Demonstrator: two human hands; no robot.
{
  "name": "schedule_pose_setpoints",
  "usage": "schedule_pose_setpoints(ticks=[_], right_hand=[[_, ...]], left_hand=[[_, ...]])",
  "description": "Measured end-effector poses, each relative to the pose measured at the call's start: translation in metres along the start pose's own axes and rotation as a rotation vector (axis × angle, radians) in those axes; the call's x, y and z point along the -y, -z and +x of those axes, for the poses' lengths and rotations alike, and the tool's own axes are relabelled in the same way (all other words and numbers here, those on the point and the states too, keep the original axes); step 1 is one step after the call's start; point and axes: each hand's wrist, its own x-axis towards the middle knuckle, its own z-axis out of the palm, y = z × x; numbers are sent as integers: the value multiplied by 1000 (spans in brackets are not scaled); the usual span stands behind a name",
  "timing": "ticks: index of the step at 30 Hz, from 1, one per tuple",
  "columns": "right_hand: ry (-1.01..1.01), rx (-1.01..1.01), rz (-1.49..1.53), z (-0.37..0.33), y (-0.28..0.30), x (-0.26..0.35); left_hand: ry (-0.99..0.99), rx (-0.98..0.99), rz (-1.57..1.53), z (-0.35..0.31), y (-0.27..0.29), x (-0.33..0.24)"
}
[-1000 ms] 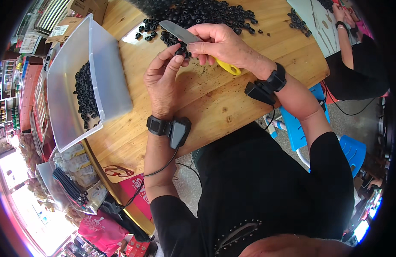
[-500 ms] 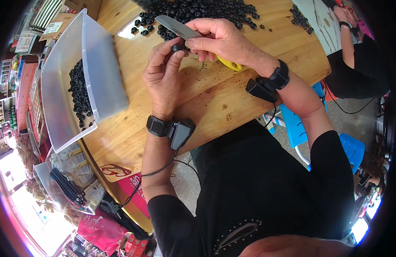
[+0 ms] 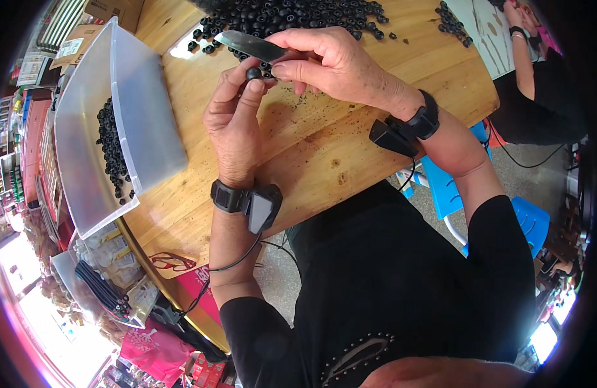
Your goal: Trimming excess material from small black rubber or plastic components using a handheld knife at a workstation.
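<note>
Between the thumb and fingers of my left hand (image 3: 237,119) is a small round black piece (image 3: 254,73), pinched at its sides. My right hand (image 3: 334,68) is closed around a knife, whose handle is hidden in the palm. Its broad grey blade (image 3: 250,45) points left, just above the black piece. The right thumb lies close to the piece, and I cannot tell if it touches. Beyond both hands spreads a heap of similar black pieces (image 3: 318,14), several of them with a hole showing.
At the left, a clear plastic bin (image 3: 149,110) stands tilted with black pieces (image 3: 111,149) inside. A smaller cluster (image 3: 452,24) lies at the table's far right. Red-framed glasses (image 3: 172,261) rest near the wooden table's (image 3: 311,168) left edge. Another person's arm (image 3: 521,61) shows at upper right.
Both hands have shifted slightly left with the knife and the black piece. The blade has turned a little flatter, and its yellow handle no longer shows.
</note>
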Motion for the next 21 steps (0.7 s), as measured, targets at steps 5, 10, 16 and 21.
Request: schedule_pose_setpoints(ticks=[5,10,16,21], right_hand=[[115,-24,-117,0,-1,0],[202,-39,-173,0,-2,-1],[255,-10,-191,-1,-4,3],[251,-9,-178,-1,-4,1]], left_hand=[[92,25,-29,-3,0,1],[66,61,-143,-1,0,1],[78,63,-180,1,3,1],[80,59,-191,0,4,5]])
